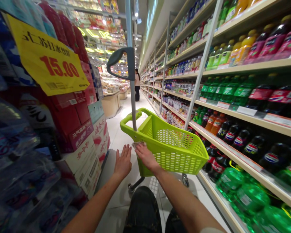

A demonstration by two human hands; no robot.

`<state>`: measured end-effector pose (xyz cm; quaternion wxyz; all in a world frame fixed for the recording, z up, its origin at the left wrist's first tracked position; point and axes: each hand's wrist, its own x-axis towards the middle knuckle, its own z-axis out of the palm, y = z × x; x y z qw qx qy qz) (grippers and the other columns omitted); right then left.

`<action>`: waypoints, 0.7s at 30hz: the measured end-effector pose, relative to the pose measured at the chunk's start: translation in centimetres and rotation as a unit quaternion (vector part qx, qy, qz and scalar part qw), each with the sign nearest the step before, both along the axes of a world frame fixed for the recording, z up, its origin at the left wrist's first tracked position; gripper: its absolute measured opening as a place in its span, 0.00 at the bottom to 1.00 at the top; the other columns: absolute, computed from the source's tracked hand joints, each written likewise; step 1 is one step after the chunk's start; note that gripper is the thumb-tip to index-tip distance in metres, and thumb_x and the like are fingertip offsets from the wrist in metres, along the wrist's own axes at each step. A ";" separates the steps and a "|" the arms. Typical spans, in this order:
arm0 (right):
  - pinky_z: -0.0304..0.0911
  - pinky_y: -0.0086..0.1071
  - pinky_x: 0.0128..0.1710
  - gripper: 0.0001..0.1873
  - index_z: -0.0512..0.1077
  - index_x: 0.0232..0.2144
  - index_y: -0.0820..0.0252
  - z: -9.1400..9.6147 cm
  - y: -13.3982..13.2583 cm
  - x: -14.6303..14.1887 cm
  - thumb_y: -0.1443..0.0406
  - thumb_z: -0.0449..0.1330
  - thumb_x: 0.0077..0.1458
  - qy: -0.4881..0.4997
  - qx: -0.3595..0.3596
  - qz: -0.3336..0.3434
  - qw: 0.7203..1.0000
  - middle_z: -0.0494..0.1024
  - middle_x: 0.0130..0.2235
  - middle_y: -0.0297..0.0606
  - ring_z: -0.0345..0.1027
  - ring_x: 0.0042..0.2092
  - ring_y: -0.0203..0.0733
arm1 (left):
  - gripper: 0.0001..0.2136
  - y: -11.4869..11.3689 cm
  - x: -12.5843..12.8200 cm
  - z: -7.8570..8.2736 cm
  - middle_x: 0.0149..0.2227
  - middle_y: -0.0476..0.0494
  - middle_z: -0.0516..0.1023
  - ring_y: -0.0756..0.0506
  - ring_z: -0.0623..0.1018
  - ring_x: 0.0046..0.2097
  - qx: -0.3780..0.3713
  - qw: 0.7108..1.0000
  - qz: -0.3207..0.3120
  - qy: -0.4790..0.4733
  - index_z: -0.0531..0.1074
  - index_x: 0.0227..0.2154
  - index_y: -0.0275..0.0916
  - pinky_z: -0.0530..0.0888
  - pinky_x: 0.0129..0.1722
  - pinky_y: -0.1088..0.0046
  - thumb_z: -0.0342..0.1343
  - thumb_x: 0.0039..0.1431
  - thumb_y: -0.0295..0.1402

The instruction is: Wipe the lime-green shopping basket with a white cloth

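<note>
A lime-green shopping basket cart (171, 165) stands on the floor before my knees, its side facing me. My right hand (146, 156) lies against the upper side of the cart near the handle end. Under its fingers is a small crumpled greyish cloth or tissue (138, 144), mostly hidden by the fingertips. To the left, my left hand (123, 161) hovers with fingers stretched out, palm down, holding nothing and apart from the cart. From the cart's end rises a grey pole with a dark loop handle (121, 64).
Shelves (247, 110) of bottled drinks line the right side. Stacked drink cartons (87, 161) and wrapped water bottles (21, 168) crowd the left under a yellow price sign (50, 61). Farther down the aisle a person (137, 84) stands near a wooden display counter (111, 105).
</note>
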<state>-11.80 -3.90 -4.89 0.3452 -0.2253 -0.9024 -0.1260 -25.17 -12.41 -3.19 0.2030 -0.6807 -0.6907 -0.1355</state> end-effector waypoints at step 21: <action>0.51 0.43 0.57 0.22 0.64 0.51 0.58 -1.7 0.3 13.4 0.75 0.45 0.56 0.112 0.028 -0.092 0.989 0.63 0.55 0.41 0.46 0.60 0.40 | 0.30 2.0 7.4 1.0 0.60 0.38 0.51 0.41 0.50 0.61 0.023 0.994 -0.105 -0.002 0.54 0.55 0.28 0.48 0.57 0.51 0.42 0.45 0.25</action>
